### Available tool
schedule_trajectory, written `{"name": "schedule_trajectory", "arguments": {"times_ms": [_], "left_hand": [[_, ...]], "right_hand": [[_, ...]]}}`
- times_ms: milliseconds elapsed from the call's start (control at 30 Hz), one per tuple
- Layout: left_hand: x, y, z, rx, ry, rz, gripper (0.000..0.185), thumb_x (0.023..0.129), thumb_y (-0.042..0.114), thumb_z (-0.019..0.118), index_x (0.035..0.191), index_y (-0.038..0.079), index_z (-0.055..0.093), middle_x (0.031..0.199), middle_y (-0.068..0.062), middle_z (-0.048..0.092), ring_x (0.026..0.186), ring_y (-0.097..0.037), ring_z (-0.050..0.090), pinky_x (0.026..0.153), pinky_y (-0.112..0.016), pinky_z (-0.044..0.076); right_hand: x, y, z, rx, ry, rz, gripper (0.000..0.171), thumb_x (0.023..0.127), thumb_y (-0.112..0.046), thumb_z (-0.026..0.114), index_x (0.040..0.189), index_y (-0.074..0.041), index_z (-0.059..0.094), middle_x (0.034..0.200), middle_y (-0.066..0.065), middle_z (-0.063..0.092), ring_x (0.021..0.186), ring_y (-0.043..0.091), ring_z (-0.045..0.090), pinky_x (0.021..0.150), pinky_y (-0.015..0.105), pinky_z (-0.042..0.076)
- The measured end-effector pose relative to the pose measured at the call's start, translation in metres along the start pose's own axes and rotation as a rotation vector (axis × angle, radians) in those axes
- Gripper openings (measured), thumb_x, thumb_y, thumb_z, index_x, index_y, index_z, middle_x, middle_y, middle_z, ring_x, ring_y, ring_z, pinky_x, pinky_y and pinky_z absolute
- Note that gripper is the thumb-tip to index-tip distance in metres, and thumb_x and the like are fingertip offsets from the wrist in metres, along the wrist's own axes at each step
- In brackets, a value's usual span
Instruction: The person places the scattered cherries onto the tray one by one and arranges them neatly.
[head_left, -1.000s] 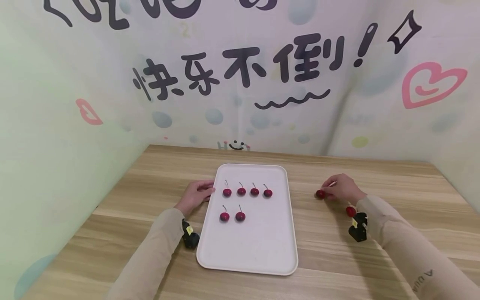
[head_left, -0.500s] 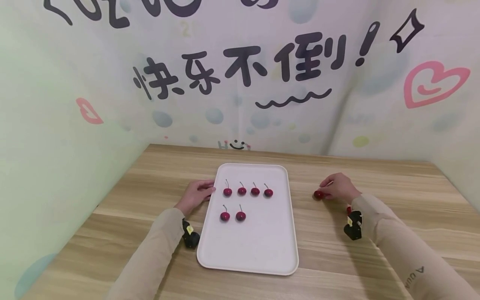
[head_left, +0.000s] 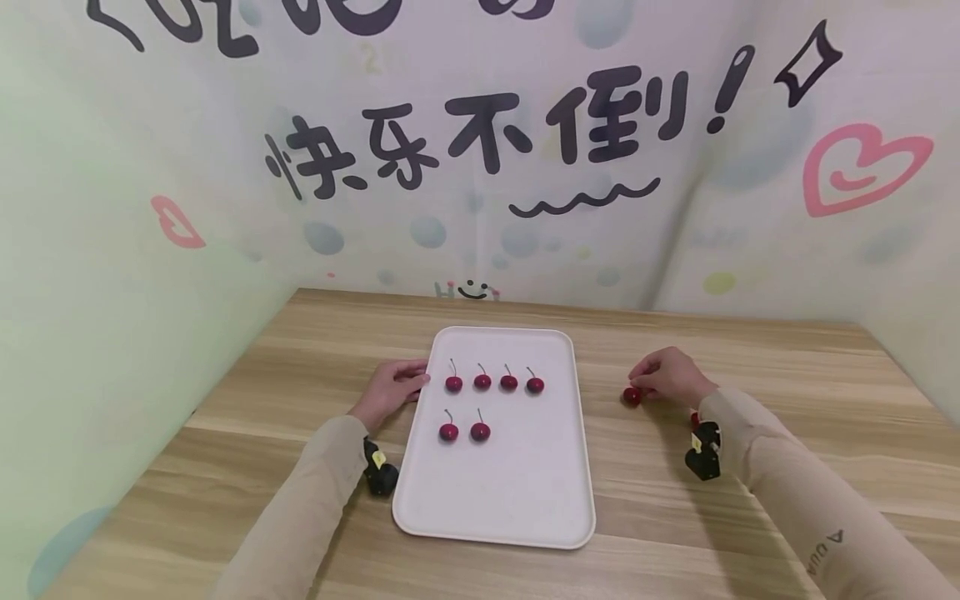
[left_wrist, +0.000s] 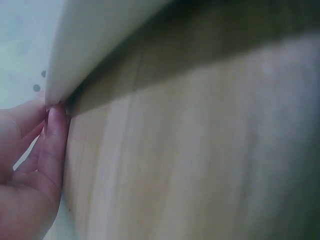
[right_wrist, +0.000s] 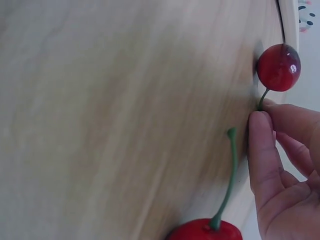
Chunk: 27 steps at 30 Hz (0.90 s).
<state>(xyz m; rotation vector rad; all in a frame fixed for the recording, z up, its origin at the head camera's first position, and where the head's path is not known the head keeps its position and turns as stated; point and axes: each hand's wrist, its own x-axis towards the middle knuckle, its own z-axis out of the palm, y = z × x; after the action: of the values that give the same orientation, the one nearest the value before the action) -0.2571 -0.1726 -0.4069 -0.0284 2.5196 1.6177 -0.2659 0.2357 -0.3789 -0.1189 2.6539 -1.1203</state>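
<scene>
My right hand (head_left: 671, 375) pinches the stem of a red cherry (right_wrist: 278, 67) between thumb and fingertips. In the head view that cherry is right of the tray, close to the wood. A second cherry (right_wrist: 207, 231) with a green stem lies below the right hand in the right wrist view; in the head view the wrist camera mostly covers it. My left hand (head_left: 390, 392) grips the left edge of a white tray (head_left: 525, 492), thumb and fingertips at the rim. On the tray stand several cherries: a back row (head_left: 482, 382) and a pair (head_left: 480, 432) in front, stems up.
The tray lies on a wood-grain table (head_left: 300, 350). A printed cloth wall (head_left: 480, 242) stands along the table's back edge. Black wrist cameras (head_left: 381, 475) hang beneath both sleeves. Bare table shows between the tray and my right hand.
My right hand has shifted slightly left and toward me with the cherry. The second cherry has become mostly covered by the wrist camera. My left hand and the tray have stayed put.
</scene>
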Motion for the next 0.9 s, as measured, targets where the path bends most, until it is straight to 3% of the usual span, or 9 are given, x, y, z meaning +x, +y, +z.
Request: {"name": "schedule_trajectory", "arguments": {"times_ms": [367,600,733,900], "left_hand": [[0.0,0.0,0.0,-0.015,-0.001,-0.001,0.037,0.088,0.013,0.055,0.123,0.004,0.051,0.112,-0.014,0.056,0.094,-0.02,0.057,0.078,-0.027,0.05],[0.0,0.0,0.0,-0.018,0.004,-0.002,0.036,0.088,0.013,0.056,0.123,0.004,0.052,0.112,-0.014,0.057,0.093,-0.02,0.057,0.077,-0.027,0.05],[0.0,0.0,0.0,-0.021,0.006,-0.005,0.036,0.088,0.012,0.056,0.122,0.004,0.052,0.111,-0.014,0.057,0.093,-0.02,0.057,0.077,-0.027,0.05],[0.001,0.0,0.001,-0.024,0.008,-0.002,0.036,0.087,0.012,0.056,0.122,0.004,0.052,0.111,-0.014,0.057,0.092,-0.02,0.057,0.077,-0.027,0.051]], "right_hand": [[-0.005,-0.004,0.0,-0.012,-0.023,0.016,0.025,0.086,-0.018,0.059,0.093,0.006,0.061,0.081,0.007,0.062,0.07,0.012,0.055,0.064,0.025,0.052],[-0.008,-0.006,0.004,-0.089,-0.045,-0.05,0.035,0.08,-0.034,0.064,0.089,0.0,0.067,0.075,0.002,0.064,0.07,0.012,0.054,0.064,0.025,0.048],[-0.01,-0.007,0.007,-0.163,-0.037,-0.102,0.044,0.079,-0.033,0.065,0.098,0.006,0.062,0.085,0.011,0.065,0.081,0.021,0.057,0.072,0.033,0.048],[-0.012,-0.009,0.011,-0.157,-0.048,-0.121,0.05,0.078,-0.028,0.067,0.109,0.009,0.054,0.101,0.023,0.059,0.093,0.031,0.055,0.079,0.041,0.046]]}}
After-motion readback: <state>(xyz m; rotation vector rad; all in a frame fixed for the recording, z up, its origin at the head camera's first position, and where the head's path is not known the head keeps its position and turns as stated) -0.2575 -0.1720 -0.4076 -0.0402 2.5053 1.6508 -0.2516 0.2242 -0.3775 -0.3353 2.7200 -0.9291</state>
